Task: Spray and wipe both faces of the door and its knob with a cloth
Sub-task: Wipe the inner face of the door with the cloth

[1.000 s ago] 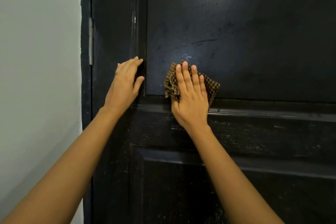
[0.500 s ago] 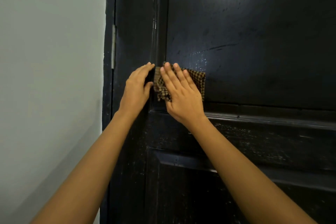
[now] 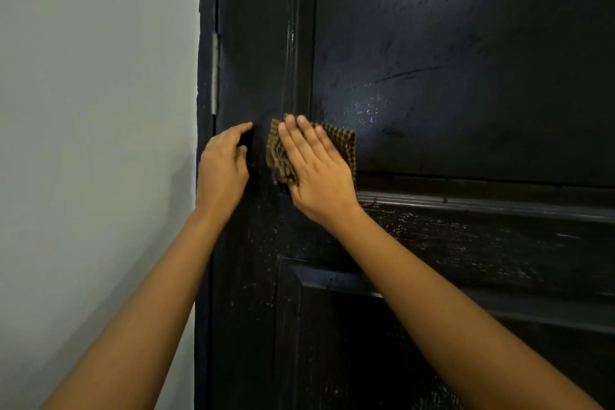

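As the right hand, fingers straight, presses the checked cloth flat, it has slid leftward across the panel to the moulding just beside the left hand, which rests loosely bent on the black door, gripping nothing. This corner looks nearly wiped; a damp sheen lies above-right of the right hand. No knob or writing shows.

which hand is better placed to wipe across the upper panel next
Right. The right hand presses the cloth flat on the door, at the lower left corner of the upper panel, with bare panel to its right. The left hand rests on the door's side strip, holding no cloth.
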